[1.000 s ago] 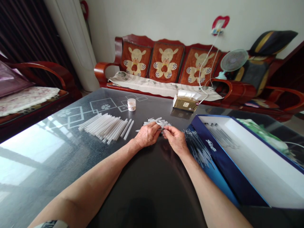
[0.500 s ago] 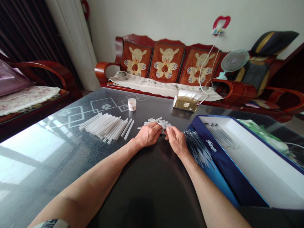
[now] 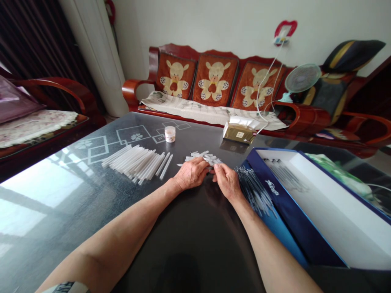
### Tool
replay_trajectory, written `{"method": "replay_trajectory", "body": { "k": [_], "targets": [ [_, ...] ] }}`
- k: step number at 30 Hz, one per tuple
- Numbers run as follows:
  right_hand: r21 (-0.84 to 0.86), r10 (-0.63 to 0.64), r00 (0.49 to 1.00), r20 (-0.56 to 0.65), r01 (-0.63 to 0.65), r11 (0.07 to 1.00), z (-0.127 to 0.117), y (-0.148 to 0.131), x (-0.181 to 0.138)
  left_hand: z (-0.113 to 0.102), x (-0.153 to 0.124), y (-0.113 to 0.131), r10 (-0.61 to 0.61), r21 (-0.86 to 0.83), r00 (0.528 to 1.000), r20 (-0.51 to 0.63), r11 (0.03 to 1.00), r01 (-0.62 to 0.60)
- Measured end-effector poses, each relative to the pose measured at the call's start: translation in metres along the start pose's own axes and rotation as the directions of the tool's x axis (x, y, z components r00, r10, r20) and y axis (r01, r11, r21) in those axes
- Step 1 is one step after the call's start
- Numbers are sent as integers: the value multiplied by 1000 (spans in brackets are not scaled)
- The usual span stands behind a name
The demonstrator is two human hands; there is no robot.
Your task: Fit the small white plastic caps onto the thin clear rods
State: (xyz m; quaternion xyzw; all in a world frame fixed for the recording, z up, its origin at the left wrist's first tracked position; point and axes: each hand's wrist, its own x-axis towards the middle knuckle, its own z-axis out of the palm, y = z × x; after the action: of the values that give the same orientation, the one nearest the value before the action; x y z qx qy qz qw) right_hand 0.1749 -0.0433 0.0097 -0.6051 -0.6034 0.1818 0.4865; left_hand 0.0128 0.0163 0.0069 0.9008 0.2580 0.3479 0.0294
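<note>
Looking down from the head camera, both forearms stretch across the dark glossy bench [image 3: 183, 236] and meet near its middle. The left hand [image 3: 191, 174] and right hand [image 3: 226, 180] sit knuckle to knuckle at the near edge of a small heap of short white pieces [image 3: 203, 156]. The fingers of both are drawn together, tips bunched toward each other as if pinching something small.

The pieces look like light, stiff plastic, smooth enough to roll or scatter on the shiny top. A fingertip pinch at mid-length would likely suit them best.

A row of long white tubes [image 3: 137, 162] lies toward the left side. A sheaf of thin clear sticks [image 3: 254, 190] lies just right of the right hand, against an open blue box [image 3: 276, 185]. A little white jar [image 3: 170, 134] and a gold packet [image 3: 238, 132] stand near the far edge.

Whatever sits between the fingertips is covered by the hands. A thin tip pokes out left of the left hand, too small to identify. The box runs off the lower right.
</note>
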Motion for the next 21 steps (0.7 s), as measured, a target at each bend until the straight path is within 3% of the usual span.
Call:
{"method": "replay_trajectory", "body": {
  "k": [21],
  "targets": [
    [-75,-41,999,4,41,996,0,2,1,-1,0,2,-2,3,1000,24,1000,2]
  ]
}}
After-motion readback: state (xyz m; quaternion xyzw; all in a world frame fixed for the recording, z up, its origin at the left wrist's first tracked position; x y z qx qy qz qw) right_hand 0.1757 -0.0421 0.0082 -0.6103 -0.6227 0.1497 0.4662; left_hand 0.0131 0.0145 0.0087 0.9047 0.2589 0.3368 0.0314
